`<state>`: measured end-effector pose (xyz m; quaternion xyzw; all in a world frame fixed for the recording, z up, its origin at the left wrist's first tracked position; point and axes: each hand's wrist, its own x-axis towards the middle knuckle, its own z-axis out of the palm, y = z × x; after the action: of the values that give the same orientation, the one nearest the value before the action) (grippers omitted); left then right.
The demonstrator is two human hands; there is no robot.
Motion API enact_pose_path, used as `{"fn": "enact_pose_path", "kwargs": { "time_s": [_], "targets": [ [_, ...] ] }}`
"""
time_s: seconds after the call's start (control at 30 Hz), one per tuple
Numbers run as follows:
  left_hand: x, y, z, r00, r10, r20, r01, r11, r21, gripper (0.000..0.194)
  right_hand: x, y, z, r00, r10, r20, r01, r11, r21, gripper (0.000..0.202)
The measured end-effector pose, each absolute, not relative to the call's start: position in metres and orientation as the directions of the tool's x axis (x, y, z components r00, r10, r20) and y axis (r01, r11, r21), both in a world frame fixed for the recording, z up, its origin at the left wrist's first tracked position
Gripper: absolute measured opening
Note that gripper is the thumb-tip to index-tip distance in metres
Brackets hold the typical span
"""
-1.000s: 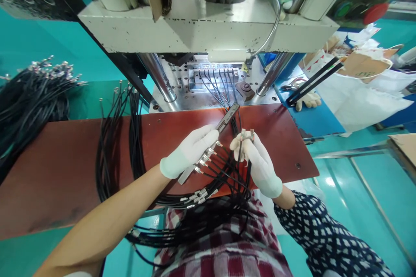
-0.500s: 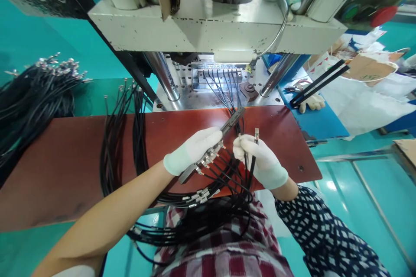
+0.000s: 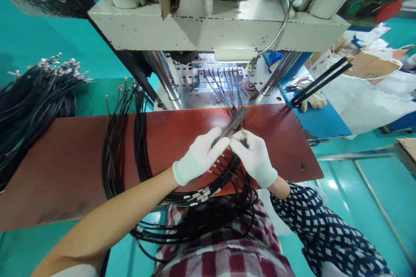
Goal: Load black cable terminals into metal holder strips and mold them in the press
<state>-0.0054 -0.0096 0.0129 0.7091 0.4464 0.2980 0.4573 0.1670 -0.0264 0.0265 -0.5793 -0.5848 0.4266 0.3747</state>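
My left hand [image 3: 199,154], in a white glove, is closed round a grey metal bar [image 3: 239,117] that slants up to the right. Several black cables with metal ends hang along the bar's lower side. My right hand [image 3: 255,156], also gloved, pinches a black cable with a metal connector [image 3: 243,135] and meets the left fingertips at the bar's edge. More black cables [image 3: 224,179] loop below both hands, over the board's edge and the lap. Other cables [image 3: 227,91] run up to a metal fixture [image 3: 219,78] in the press.
The press's pale crossbeam [image 3: 195,34] spans above, between steel posts. Cable bundles [image 3: 112,156] lie across the red-brown board [image 3: 71,160] on the left, with a larger pile [image 3: 39,91] beyond. At right, a glove [image 3: 313,101] and black rods rest on a blue surface [image 3: 336,121].
My left hand has slid up along the bar, and my right hand has moved left to meet it. The connector in my right hand has come down to the bar.
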Motion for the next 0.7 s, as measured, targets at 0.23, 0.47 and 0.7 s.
{"fn": "enact_pose_path", "kwargs": {
  "time_s": [0.23, 0.47, 0.7],
  "targets": [
    [-0.006, -0.006, 0.017, 0.555, 0.826, -0.098, 0.158, 0.011, 0.987, 0.044, 0.192, -0.032, 0.041, -0.123, 0.983, -0.137, 0.493, -0.059, -0.868, 0.016],
    [-0.01, -0.004, 0.017, 0.574, 0.812, -0.106, 0.035, 0.105, 0.994, 0.042, 0.198, -0.041, 0.036, -0.091, 0.966, -0.241, 0.046, -0.238, -0.97, 0.022],
    [-0.013, -0.001, 0.017, 0.585, 0.807, -0.085, 0.031, 0.083, 0.996, 0.044, 0.204, -0.039, 0.035, -0.185, 0.95, -0.253, 0.043, -0.249, -0.967, 0.026]
  ]
}}
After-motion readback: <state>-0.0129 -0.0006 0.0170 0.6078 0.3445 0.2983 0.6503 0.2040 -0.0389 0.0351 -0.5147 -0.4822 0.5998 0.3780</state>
